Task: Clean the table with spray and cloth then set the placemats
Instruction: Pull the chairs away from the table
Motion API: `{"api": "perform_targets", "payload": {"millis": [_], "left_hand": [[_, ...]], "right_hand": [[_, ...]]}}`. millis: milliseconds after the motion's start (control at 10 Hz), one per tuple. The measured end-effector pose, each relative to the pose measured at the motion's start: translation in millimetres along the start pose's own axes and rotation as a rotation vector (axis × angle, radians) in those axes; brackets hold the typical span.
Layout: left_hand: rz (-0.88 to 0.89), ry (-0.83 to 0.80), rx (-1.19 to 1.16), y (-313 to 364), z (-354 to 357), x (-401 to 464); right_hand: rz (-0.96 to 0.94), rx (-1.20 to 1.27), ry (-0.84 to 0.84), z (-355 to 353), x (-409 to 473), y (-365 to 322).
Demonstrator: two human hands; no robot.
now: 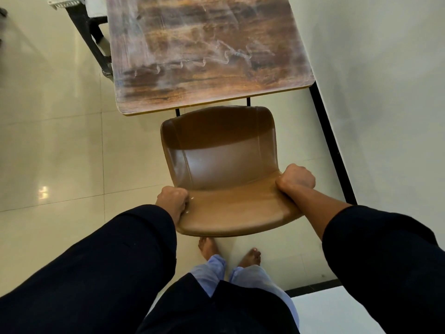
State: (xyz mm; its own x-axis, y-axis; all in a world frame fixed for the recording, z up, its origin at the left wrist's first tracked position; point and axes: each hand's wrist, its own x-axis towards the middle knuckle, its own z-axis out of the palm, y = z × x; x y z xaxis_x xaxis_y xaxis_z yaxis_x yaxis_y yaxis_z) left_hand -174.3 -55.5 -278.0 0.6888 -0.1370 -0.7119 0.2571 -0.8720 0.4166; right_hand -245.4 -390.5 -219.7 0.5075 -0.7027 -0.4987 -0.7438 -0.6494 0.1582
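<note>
A wooden table (207, 51) stands ahead of me, its top streaked with whitish wet smears. A brown leather chair (224, 165) sits in front of the table's near edge, its seat facing the table. My left hand (172, 198) grips the left end of the chair's backrest. My right hand (295, 180) grips the right end of the backrest. No spray bottle, cloth or placemat is in view.
A white wall (385, 92) with a black skirting strip (330, 141) runs along the table's right side. A dark chair frame (96, 42) and a white basket (65, 1) stand at the table's far left. Cream floor tiles (53, 141) spread to the left. My bare feet (228, 251) stand behind the chair.
</note>
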Motion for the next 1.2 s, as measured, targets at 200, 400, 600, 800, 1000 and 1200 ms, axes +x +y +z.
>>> {"api": "perform_targets", "payload": {"millis": [200, 400, 600, 800, 1000, 1200], "left_hand": [[0.014, 0.034, 0.046, -5, -5, 2], [0.002, 0.021, 0.004, -11, -2, 1], [-0.053, 0.035, 0.012, -15, 4, -8], [-0.364, 0.064, -0.121, 14, 1, -7], [-0.226, -0.022, 0.142, 64, -9, -42], [0.352, -0.054, 0.363, 86, -8, -104]], "right_hand": [[-0.007, -0.002, 0.010, 3, -1, 0], [-0.011, -0.016, 0.006, 7, -2, 2], [-0.013, -0.061, -0.012, 13, -5, 5], [-0.086, -0.164, -0.074, 12, -6, 4], [-0.292, -0.338, -0.116, -2, -27, 0], [-0.785, -0.115, -0.161, -21, -73, 18]]}}
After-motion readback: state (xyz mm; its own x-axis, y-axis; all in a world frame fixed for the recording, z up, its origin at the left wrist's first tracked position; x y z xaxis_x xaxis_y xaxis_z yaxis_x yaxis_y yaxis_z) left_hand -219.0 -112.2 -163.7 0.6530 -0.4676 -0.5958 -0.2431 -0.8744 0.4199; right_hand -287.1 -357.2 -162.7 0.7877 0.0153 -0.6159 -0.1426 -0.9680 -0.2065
